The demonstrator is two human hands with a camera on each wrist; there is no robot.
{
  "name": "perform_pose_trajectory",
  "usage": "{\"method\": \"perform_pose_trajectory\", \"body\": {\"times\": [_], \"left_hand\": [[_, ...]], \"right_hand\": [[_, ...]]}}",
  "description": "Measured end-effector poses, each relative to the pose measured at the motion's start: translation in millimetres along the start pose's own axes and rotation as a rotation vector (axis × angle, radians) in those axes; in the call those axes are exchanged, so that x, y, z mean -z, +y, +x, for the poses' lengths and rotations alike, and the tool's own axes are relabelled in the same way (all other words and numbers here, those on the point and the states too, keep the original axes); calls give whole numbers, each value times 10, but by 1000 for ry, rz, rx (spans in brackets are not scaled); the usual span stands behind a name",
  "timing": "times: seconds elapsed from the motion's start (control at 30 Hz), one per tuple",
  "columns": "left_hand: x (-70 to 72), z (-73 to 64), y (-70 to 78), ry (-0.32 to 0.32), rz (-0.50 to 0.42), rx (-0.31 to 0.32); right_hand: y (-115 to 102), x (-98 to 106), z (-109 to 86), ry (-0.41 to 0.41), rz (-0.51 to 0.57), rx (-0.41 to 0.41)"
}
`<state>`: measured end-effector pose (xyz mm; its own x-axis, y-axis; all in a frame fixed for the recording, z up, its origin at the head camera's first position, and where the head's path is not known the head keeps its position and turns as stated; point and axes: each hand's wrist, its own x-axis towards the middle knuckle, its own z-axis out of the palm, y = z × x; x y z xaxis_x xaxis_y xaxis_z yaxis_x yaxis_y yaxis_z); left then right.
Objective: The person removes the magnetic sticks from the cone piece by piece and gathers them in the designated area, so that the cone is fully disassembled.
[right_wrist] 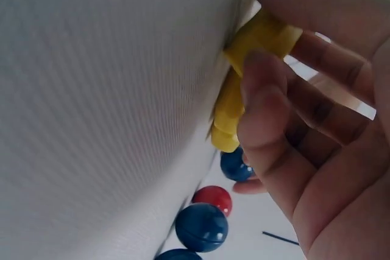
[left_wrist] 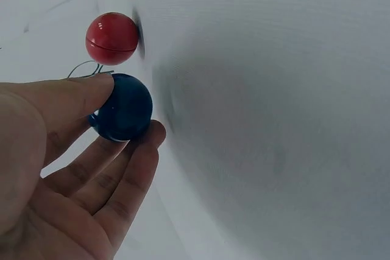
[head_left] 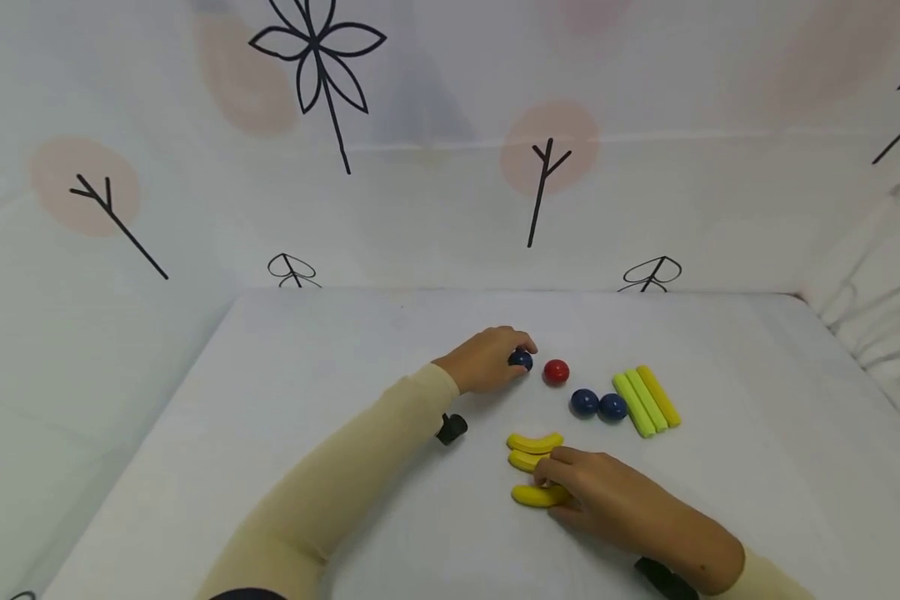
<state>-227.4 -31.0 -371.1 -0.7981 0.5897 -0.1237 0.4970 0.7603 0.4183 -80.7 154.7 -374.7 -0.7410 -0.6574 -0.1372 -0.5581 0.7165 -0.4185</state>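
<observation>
My left hand (head_left: pixel 487 360) pinches a dark blue ball (left_wrist: pixel 125 108) between thumb and fingers, low over the white table. Just to its right lies a red ball (head_left: pixel 556 372). My right hand (head_left: pixel 607 498) grips the right end of a yellow toy banana (head_left: pixel 537 497), the nearest of three. Two more toy bananas lie beyond it: the farthest banana (head_left: pixel 535 442) shows whole, while the fingers partly cover the middle banana (head_left: pixel 523 461). In the right wrist view, thumb and finger press on the held banana (right_wrist: pixel 259 35).
Two dark blue balls, a left one (head_left: pixel 584 403) and a right one (head_left: pixel 612 407), sit side by side. Against them lie two light green sticks (head_left: pixel 634 406) and a yellow stick (head_left: pixel 658 396). A patterned white cloth (head_left: pixel 435 217) hangs behind the table (head_left: pixel 330 350).
</observation>
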Motion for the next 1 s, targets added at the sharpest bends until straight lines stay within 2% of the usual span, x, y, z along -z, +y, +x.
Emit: {"method": "perform_pose_trajectory", "body": {"times": [0.2,0.53,0.77,1.0], "left_hand": [[-16,51,31,-6,5,-3],[-32,40,60,9,-22,-12],[-34,31,60,6,-45,-4],[-47,24,52,-2,-61,2]], "right_hand": [[3,28,-12,-13,13,-14],[-49,11,47,74,-14,-77],[-56,5,108,48,18,-178],[-32,0,123,46,57,-214]]}}
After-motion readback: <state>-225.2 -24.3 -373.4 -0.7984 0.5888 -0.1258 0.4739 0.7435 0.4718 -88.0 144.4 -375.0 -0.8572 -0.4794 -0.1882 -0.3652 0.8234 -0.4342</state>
